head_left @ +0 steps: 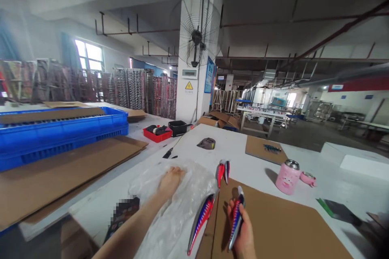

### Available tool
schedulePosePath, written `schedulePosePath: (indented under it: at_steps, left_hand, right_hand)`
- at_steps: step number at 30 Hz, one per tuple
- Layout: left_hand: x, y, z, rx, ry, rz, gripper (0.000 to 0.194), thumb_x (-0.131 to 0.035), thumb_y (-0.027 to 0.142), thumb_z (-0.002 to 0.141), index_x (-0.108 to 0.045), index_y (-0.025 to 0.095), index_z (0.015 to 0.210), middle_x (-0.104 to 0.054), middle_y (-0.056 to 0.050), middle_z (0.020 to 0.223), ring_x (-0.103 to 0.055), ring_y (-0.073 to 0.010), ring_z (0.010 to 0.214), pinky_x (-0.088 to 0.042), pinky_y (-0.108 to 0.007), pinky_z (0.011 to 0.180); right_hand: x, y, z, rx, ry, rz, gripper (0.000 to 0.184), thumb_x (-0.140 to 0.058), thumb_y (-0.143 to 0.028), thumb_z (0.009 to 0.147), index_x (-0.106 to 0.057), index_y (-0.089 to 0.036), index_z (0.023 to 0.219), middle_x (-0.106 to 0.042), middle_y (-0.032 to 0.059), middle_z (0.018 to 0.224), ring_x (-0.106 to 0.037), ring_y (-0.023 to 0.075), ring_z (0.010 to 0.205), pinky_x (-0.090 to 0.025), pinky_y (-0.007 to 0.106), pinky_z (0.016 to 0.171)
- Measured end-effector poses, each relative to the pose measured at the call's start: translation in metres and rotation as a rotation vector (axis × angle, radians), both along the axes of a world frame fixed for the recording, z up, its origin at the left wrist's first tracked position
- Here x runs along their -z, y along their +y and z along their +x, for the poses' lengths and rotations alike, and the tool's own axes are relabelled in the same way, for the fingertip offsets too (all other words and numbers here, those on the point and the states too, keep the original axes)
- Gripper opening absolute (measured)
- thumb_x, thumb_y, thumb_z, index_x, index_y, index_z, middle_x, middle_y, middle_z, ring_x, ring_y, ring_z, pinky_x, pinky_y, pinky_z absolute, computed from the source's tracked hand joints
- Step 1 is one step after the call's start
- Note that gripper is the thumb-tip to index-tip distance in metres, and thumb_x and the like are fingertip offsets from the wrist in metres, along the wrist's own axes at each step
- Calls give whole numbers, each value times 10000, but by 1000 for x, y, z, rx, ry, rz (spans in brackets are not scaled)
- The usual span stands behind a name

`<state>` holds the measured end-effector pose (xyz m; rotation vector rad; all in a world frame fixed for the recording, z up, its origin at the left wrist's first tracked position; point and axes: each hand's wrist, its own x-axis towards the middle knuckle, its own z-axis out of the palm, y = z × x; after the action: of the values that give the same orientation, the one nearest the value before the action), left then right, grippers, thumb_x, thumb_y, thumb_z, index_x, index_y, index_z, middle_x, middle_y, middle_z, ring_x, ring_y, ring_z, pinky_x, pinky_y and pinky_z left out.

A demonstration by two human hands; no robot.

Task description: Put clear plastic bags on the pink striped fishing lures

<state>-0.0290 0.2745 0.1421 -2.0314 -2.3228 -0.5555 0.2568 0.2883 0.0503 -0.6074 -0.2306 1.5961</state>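
Note:
My right hand (243, 230) is closed around a long red, blue and silver fishing lure (236, 216), held upright over a brown cardboard sheet (273, 226). My left hand (170, 181) lies flat with fingers out on a pile of clear plastic bags (182, 202). A second striped lure (201, 220) lies at the edge of the plastic, between my two hands. Two smaller red lures (223, 172) lie just beyond, near the cardboard's far corner.
A pink insulated cup (287, 176) and its lid (308, 179) stand to the right. Blue crates (60, 131) and cardboard sheets (60, 170) fill the left table. A red tray (157, 132), a black box (178, 127), a dark cap (206, 143) and a small cardboard piece (264, 149) lie farther back.

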Motion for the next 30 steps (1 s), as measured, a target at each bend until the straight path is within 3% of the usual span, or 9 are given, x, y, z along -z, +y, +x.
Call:
schedulePosePath:
  at_steps: [5, 10, 15, 20, 24, 30]
  left_hand:
    - [10, 9, -2, -2, 87, -42, 219, -611, 319, 917, -646, 143, 1042, -667, -72, 1102, -633, -231, 1025, -506, -469, 911]
    - [8, 1, -14, -23, 15, -17, 211, -609, 325, 918, -652, 144, 1019, -675, -62, 1080, -634, -230, 1026, -499, -472, 920]
    - [-8, -9, -22, -123, -217, 91, 202, -597, 325, 926, -652, 140, 988, -684, -51, 1007, -651, -211, 959, -519, -446, 878]
    - [-22, -26, -15, -180, -587, 232, 222, -566, 340, 940, -626, 143, 1020, -676, -25, 893, -656, -173, 786, -534, -384, 777]
    - [-29, -42, 21, -70, -928, 306, 265, -543, 351, 906, -614, 150, 1062, -634, 16, 743, -633, -157, 693, -525, -333, 721]
    - [-25, -45, 120, 159, -1384, 260, 389, -645, 522, 733, -607, 178, 909, -576, 50, 670, -604, -131, 625, -522, -261, 660]
  right_hand:
    - [6, 6, -32, 27, -53, 59, 336, -857, -247, 557, -703, -184, 849, -770, 7, 780, -751, 194, 734, -636, 314, 714]
    - [8, 7, -32, 36, -75, 64, 341, -855, -284, 564, -691, -184, 846, -763, 10, 783, -750, 205, 747, -636, 344, 726]
    - [3, 5, -30, 17, -65, 54, 350, -867, -274, 547, -683, -182, 830, -762, -7, 767, -749, 179, 723, -635, 293, 701]
    - [-10, -1, -34, -18, -25, 60, 373, -907, -288, 514, -676, -188, 789, -755, -45, 701, -740, 128, 660, -623, 213, 673]
    - [-22, -13, -26, -85, -17, 67, 386, -935, -327, 507, -689, -163, 756, -747, -31, 636, -724, 113, 592, -605, 174, 601]
    - [-37, -36, 18, -144, -95, 132, 431, -886, -335, 653, -714, -121, 984, -789, 68, 913, -752, 175, 735, -608, 244, 642]
